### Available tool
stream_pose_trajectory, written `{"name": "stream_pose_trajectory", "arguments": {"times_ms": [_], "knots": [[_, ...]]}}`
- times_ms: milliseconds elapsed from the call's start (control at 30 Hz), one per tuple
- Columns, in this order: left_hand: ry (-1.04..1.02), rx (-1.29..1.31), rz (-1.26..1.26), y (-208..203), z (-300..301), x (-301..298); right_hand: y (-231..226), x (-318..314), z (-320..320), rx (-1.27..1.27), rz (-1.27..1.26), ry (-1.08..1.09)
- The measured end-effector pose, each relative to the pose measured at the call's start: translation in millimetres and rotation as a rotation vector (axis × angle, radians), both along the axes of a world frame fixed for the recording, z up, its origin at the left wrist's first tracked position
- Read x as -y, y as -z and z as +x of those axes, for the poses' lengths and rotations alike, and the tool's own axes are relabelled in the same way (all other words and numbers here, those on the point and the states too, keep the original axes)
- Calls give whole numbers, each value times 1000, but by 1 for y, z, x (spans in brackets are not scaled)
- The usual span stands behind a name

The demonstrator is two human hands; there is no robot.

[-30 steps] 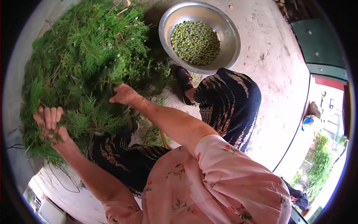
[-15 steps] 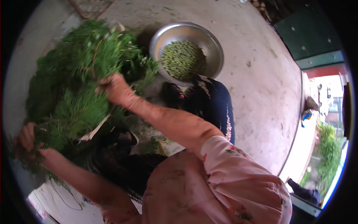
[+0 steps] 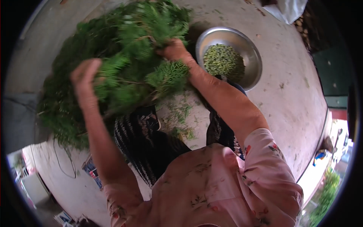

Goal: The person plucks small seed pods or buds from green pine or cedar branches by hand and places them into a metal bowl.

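Note:
A big heap of feathery green evergreen branches lies on the floor ahead of me to the left. My right hand is closed round the stem of one evergreen branch at the heap's right side. My left hand, blurred by motion, has its fingers bent over the stem end of another fan-leaved sprig that spreads toward the middle. Just right of my right hand stands a wide metal bowl with a layer of small green cones or seed pods in it.
My knees in dark patterned trousers are on both sides of floor strewn with green bits. A thin dark cord lies at the left. A whitish plastic sheet and a dark green panel border the floor at far right.
My view has swung left, so heap and bowl sit further right. My left hand has moved up from the heap's near left edge to a sprig. My right hand has lifted a branch.

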State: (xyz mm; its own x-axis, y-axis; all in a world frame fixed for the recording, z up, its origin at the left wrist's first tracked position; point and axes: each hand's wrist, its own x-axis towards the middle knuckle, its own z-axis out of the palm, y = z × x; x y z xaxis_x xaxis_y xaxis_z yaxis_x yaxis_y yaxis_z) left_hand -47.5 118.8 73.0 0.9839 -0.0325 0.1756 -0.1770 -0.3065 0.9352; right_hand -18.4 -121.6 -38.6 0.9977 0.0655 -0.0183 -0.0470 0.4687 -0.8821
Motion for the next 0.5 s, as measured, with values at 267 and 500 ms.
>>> {"name": "stream_pose_trajectory", "arguments": {"times_ms": [267, 500], "knots": [[98, -158, 587, 84, -17, -23, 153, 6, 3, 17, -839, -214], [137, 242, 1009, 86, 6, 27, 31, -31, -37, 503, -2008, -321]]}}
